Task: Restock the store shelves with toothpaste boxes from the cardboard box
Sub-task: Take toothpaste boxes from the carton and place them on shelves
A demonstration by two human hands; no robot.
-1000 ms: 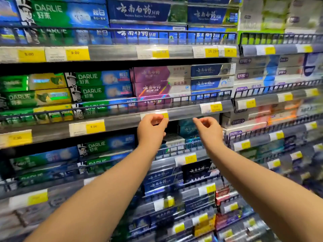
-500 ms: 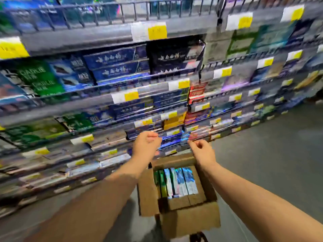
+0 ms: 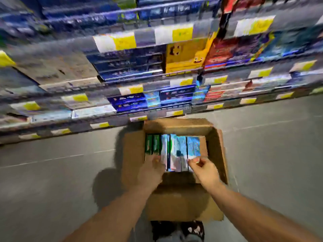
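Observation:
An open cardboard box (image 3: pixel 216 154) stands on the floor below me, flaps spread. Inside it, toothpaste boxes (image 3: pixel 176 147) stand side by side, green at the left, pale blue and white to the right. My left hand (image 3: pixel 152 169) rests over the near ends of the left boxes. My right hand (image 3: pixel 203 169) is at the near end of the rightmost blue box, fingers curled and pinched there. Motion blur hides whether either hand grips a box. The store shelves (image 3: pixel 139 81) rise beyond the cardboard box.
The lower shelves hold dark blue, yellow (image 3: pixel 183 55) and red boxes behind rails with yellow price tags (image 3: pixel 125 41). Grey floor (image 3: pixel 52 172) spreads left and right of the cardboard box. My dark shoes (image 3: pixel 176 229) show just under its near flap.
My view has swung down from the upper shelves to the cardboard box. Both hands have dropped from the shelf rail into the box onto the toothpaste boxes.

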